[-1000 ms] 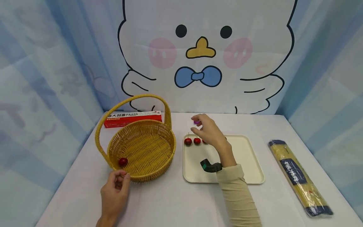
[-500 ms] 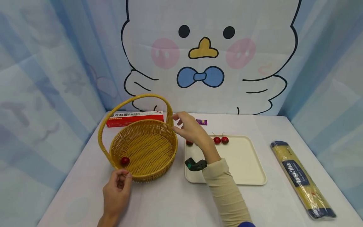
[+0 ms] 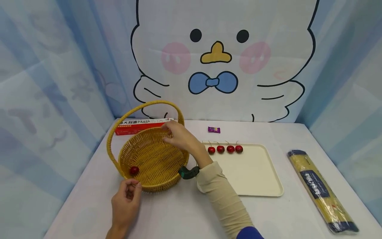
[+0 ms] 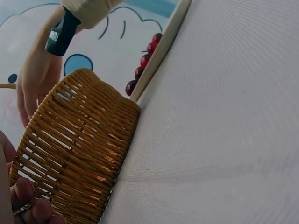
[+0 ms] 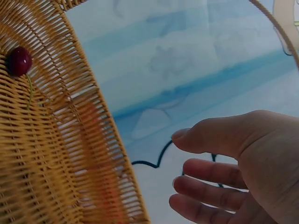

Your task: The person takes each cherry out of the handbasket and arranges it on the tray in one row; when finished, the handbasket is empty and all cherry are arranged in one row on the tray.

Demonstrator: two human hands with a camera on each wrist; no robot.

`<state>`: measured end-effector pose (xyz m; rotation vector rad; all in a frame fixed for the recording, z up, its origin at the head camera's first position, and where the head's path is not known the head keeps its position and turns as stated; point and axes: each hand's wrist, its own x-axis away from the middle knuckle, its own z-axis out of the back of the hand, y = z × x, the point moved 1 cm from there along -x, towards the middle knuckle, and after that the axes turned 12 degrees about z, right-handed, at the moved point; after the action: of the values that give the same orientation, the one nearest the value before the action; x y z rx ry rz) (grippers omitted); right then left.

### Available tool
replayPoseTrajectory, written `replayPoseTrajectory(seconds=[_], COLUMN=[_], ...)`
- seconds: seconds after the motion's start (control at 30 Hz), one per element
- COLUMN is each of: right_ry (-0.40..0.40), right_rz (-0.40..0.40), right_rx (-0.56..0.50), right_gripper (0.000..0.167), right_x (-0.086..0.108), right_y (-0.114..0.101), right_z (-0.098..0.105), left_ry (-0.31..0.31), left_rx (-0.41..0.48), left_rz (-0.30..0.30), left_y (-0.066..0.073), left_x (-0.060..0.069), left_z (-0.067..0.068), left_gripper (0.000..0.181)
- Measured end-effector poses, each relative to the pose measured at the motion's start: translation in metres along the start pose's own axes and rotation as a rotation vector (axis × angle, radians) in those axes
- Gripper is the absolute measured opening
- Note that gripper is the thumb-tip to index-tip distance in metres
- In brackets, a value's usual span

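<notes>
My left hand pinches the near rim of a yellow wicker basket with a tall arched handle. One dark red cherry lies inside at the basket's left; its green stem shows in the right wrist view. Over the basket's far right side hovers my right hand, fingers loosely bent and nothing between them. In the right wrist view that hand is apart from the basket rim. Several stemmed cherries sit in a row along the far edge of a cream tray; my right forearm covers the tray's left side.
Behind the basket lies a red and white pasta box. A small purple wrapped sweet is beyond the tray. Along the table's right side lies a long bag of spaghetti. Patterned curtains enclose the table.
My right hand has moved left from above the tray's cherries to over the basket, uncovering the cherries and the purple sweet. My left hand stays at the rim. The view has shifted slightly.
</notes>
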<state>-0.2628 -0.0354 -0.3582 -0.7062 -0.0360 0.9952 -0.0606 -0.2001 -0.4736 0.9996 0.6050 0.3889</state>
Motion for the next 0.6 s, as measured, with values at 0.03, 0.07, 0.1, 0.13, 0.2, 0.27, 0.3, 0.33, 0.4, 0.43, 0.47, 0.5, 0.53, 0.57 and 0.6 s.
replayPoseTrajectory(seconds=[0.03,0.07,0.1,0.13,0.2,0.27,0.3,0.33,0.4,0.43,0.47,0.5,0.53,0.57,0.6], right_ry=[-0.012,-0.024,-0.033,-0.041,-0.055,-0.07,-0.075,-0.081,-0.093,-0.099,-0.105,-0.112,-0.12,-0.131,-0.145], right_rz=[0.011,0.019,0.025,0.027,0.035,0.031,0.03,0.028,0.025,0.023,0.023,0.027,0.03,0.034,0.038], right_rx=[0.003,0.003,0.007,0.012,0.03,0.037,0.034,0.028,0.016,0.014,0.013,0.016,0.019,0.026,0.033], right_gripper=[0.041,0.041,0.041,0.041,0.041,0.041,0.041,0.041,0.04,0.039,0.039,0.038,0.038,0.037,0.037], right_x=[-0.004,-0.007,-0.011,-0.013,-0.018,-0.022,-0.024,-0.026,-0.031,-0.033,-0.035,-0.038,-0.041,-0.043,-0.046], right_y=[0.0,-0.001,-0.002,-0.003,-0.004,-0.006,-0.006,-0.006,-0.005,-0.004,-0.003,-0.002,-0.001,-0.001,-0.001], right_z=[-0.004,-0.007,-0.01,-0.013,-0.018,-0.023,-0.026,-0.029,-0.034,-0.037,-0.04,-0.043,-0.046,-0.049,-0.052], left_ry=[0.001,0.001,0.001,0.0,-0.001,0.0,0.003,0.003,0.004,0.003,0.003,0.003,0.002,0.001,0.001], left_rx=[0.002,0.006,0.007,0.007,0.006,0.002,0.001,0.002,0.005,0.009,0.012,0.014,0.013,0.013,0.009], left_rz=[-0.003,-0.007,-0.01,-0.012,-0.015,-0.015,-0.015,-0.015,-0.019,-0.021,-0.024,-0.028,-0.031,-0.033,-0.033], left_y=[0.0,0.0,0.001,0.001,0.001,0.001,0.001,0.0,0.0,-0.001,-0.001,-0.001,-0.001,-0.001,-0.001], left_x=[0.0,0.0,0.0,0.0,0.0,0.0,0.0,-0.001,-0.001,-0.001,-0.001,-0.001,-0.001,-0.001,-0.001], left_z=[0.0,0.001,0.001,0.001,0.001,0.001,0.001,0.001,0.001,0.001,0.001,0.001,0.001,0.001,0.001], left_gripper=[0.015,0.015,0.015,0.016,0.016,0.016,0.016,0.016,0.016,0.016,0.016,0.016,0.016,0.016,0.016])
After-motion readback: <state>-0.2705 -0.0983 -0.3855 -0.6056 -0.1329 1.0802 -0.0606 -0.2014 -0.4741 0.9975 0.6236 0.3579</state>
